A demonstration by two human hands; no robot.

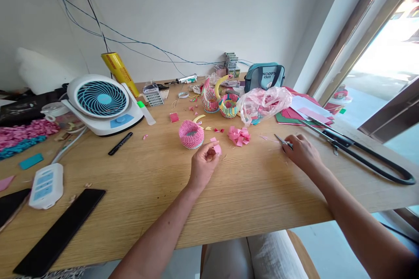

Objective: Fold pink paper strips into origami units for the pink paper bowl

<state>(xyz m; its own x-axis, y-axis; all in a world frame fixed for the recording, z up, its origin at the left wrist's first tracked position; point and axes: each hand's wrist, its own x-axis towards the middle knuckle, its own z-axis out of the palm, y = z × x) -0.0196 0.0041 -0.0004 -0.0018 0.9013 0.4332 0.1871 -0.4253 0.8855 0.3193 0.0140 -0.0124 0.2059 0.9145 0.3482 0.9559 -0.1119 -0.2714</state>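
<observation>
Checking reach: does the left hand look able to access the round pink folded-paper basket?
Probably yes: nothing visible lies between the basket and left hand, though that hand holds flat pink paper.

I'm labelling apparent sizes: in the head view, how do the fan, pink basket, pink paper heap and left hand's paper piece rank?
Largest to smallest:
1. Fan
2. Pink basket
3. Pink paper heap
4. Paper piece in the left hand, partly covered

Small pink paper point(217, 149), apparently scissors point(279, 139), partly covered
</observation>
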